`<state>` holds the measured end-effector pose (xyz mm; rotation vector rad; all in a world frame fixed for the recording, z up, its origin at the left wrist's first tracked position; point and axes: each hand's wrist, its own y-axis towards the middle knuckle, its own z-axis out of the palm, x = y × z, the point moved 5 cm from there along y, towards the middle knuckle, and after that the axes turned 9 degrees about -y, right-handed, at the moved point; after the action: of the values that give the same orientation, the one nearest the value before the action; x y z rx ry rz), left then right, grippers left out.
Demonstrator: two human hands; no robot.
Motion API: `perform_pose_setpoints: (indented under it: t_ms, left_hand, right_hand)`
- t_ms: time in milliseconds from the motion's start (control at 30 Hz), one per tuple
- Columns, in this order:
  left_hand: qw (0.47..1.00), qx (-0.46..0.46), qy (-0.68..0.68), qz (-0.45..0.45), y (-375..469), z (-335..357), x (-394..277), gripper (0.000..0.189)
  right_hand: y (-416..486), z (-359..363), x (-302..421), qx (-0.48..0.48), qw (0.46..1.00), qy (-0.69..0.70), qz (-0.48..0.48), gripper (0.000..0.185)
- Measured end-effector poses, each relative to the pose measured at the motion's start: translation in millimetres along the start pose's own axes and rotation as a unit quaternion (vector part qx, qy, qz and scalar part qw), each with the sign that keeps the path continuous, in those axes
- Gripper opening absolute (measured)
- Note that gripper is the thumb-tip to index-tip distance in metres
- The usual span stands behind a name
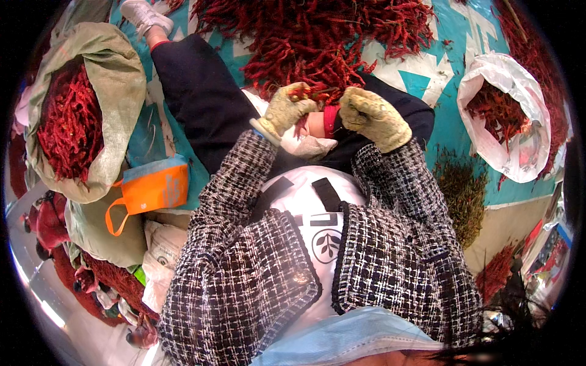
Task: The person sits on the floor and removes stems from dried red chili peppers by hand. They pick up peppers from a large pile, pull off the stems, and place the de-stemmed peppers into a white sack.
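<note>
Both hands wear dirty cream-coloured work gloves. My left hand (288, 107) is curled around several dried red chili peppers (300, 93), whose ends stick out past the thumb and below the palm. My right hand (373, 116) is just to the right, its fingers bent inward; whether a chili is between its fingertips cannot be told. Between and beyond the hands, a large heap of dried red chilies (302, 50) lies on a teal and white printed sheet (412, 82), reaching up to my crossed legs.
An open beige woven sack (121, 68) of chilies stands at left, an orange bag (155, 187) below it. At right are an open white sack (540, 114) with chilies and a pile of greenish-brown stems (462, 201). Other people (50, 219) are at the far lower left.
</note>
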<state>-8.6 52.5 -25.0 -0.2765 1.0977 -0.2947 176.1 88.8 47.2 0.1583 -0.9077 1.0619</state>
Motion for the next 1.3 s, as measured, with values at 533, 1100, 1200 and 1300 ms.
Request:
perform_pose_setpoints:
  t_ms: [533,1100,1200,1300]
  left_hand:
    - [0.949,-0.12,0.27,0.108,-20,30,-18,0.026]
    - [0.909,-0.128,0.317,0.238,-71,-24,-88,0.024]
    - [0.829,-0.241,0.326,0.385,-126,-54,-168,0.023]
    - [0.684,-0.389,0.389,0.479,-190,-85,-252,0.025]
  right_hand:
    - [31,5,-20,-0.3,0.859,-0.4,-0.113,0.011]
    - [5,-8,-21,-0.136,0.991,0.01,0.007,0.017]
    - [3,-5,-27,-0.125,0.992,-0.028,-0.019,0.019]
    - [4,-11,-28,-0.09,0.996,-0.021,-0.013,0.019]
